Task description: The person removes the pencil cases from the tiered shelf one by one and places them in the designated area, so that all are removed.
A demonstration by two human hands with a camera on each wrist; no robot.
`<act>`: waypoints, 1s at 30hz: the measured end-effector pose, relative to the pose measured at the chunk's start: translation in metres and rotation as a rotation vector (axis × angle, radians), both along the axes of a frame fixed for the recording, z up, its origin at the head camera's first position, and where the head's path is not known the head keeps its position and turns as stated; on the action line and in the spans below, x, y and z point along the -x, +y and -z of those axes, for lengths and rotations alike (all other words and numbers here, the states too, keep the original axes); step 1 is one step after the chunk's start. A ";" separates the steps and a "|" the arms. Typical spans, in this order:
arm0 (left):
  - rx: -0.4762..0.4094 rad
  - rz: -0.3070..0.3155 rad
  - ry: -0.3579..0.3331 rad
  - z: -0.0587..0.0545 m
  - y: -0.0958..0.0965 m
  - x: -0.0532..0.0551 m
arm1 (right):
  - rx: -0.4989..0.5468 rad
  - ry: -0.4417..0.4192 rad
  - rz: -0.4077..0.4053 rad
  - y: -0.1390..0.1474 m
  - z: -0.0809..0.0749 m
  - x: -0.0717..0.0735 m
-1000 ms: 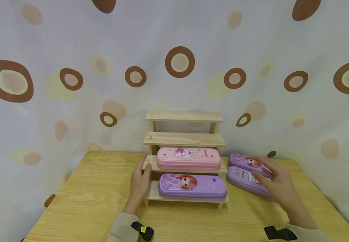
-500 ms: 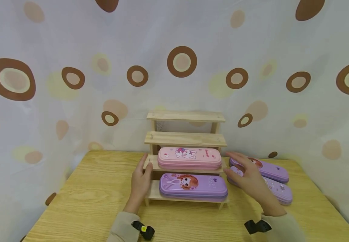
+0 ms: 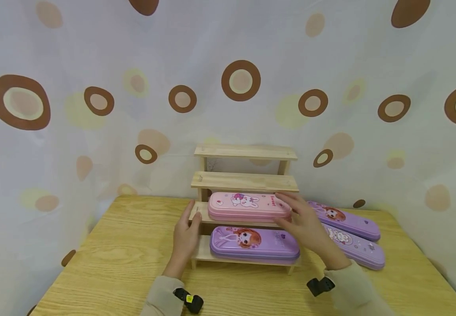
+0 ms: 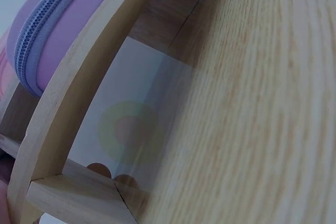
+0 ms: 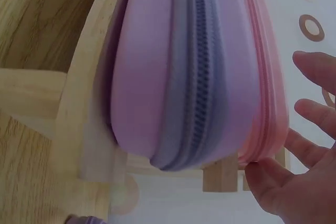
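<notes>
On the second step from the bottom of a wooden tiered rack (image 3: 244, 181) lies a pink pencil case (image 3: 236, 206) with a rabbit print. My right hand (image 3: 307, 226) is at its right end, fingers over the top and thumb by the lower front edge. In the right wrist view the thumb meets the pink case (image 5: 275, 114) while the other fingers are spread. A purple pencil case (image 3: 228, 243) with a girl print sits on the lowest step. My left hand (image 3: 185, 237) rests against the rack's left side, its fingers fairly straight, and is outside the left wrist view.
Right of the rack, on the wooden table (image 3: 113, 263), lie a purple girl-print pencil case (image 3: 354, 221) and a lilac rabbit-print pencil case (image 3: 364, 252), side by side and slanted. Behind the rack hangs a white curtain (image 3: 196, 44) with brown circles.
My right hand has moved left, from over the two pencil cases on the table to the right end of the pink one. The left hand has stayed by the rack.
</notes>
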State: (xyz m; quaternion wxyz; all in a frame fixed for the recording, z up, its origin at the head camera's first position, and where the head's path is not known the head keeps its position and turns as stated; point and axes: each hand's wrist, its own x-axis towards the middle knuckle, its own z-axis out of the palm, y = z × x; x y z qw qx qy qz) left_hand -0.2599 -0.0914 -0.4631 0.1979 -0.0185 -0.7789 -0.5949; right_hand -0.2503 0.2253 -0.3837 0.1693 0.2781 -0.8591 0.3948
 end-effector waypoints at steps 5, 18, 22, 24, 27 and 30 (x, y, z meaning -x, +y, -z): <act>0.008 -0.002 -0.001 0.002 0.001 0.000 | -0.009 0.035 0.017 -0.006 0.002 0.002; 0.002 0.003 0.002 0.002 0.000 0.001 | -0.187 0.025 0.130 -0.012 0.018 0.011; -0.006 0.011 -0.002 0.002 -0.001 0.000 | -0.191 0.053 0.149 -0.013 0.019 0.011; -0.010 0.012 -0.003 0.002 0.000 0.000 | -0.197 0.081 0.160 -0.014 0.019 0.011; -0.017 0.017 0.000 0.002 -0.001 0.000 | -0.211 0.122 0.182 -0.016 0.019 0.010; -0.021 0.016 -0.004 0.003 -0.001 0.001 | -0.210 0.143 0.193 -0.018 0.018 0.009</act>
